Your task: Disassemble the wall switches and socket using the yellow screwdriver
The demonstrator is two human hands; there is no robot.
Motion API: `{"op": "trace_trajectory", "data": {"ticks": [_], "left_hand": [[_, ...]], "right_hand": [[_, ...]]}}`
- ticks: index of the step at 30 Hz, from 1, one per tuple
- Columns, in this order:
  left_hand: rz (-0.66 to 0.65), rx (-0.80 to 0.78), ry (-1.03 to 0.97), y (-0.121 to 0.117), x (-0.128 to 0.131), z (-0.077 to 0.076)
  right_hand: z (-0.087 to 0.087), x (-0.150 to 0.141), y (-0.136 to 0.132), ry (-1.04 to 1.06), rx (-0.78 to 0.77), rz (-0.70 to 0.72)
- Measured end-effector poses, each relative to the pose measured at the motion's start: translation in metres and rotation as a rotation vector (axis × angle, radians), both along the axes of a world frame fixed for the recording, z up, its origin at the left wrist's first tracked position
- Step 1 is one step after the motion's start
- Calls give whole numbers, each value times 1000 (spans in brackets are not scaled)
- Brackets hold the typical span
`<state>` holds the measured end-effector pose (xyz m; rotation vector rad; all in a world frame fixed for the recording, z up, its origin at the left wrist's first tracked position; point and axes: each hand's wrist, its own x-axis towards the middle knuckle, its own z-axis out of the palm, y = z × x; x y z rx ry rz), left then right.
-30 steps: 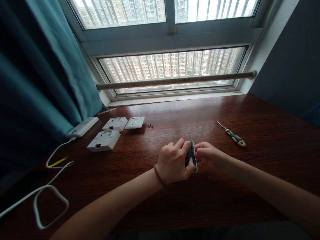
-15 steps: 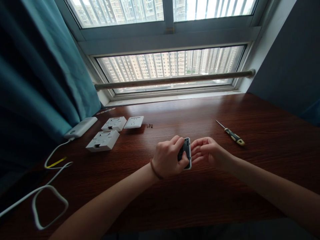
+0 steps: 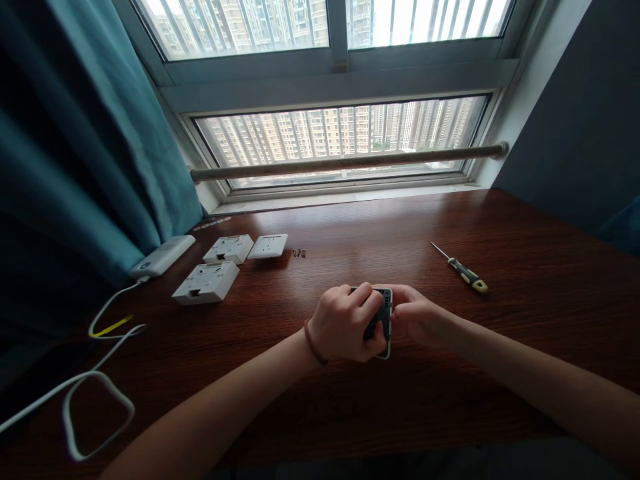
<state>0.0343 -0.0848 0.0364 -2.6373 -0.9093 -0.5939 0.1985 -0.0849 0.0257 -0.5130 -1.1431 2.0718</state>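
Dark grey-black, flat rectangular device (image 3: 387, 305) with thin white rim; narrow brown loop wristband (image 3: 311, 345), plain. Reddish-brown wooden tabletop (image 3: 425, 393) carries darker streaked grain; slim screwdriver (image 3: 466, 273) shows a black-and-yellow handle, silvery shaft. White all over: boxy plastic mounts (image 3: 215, 279) and long thin cable (image 3: 37, 405); square white plastic socket plate (image 3: 269, 245) has dark slots, thin flat strip (image 3: 114, 325) is bright yellow, pleated fabric curtain (image 3: 163, 160) runs teal to near-black.

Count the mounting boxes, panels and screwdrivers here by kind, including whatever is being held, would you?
White mounting boxes: 2
White socket panel: 1
Dark-backed panel in the left hand: 1
Screwdriver: 1
Total: 5
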Motion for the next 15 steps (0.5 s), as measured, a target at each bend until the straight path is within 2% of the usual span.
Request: {"op": "trace_trajectory", "data": {"ticks": [4,10,15], "left_hand": [[-23,12,14,-1,2,-2],[-61,27,13,-1,3,-4],[-111,43,-12,1,2,-7]], "right_hand": [[-1,-2,-2,-10,8,-33],[-3,-4,-8,-69,15,-188],[-5,-5,-11,-113,44,-234]]}}
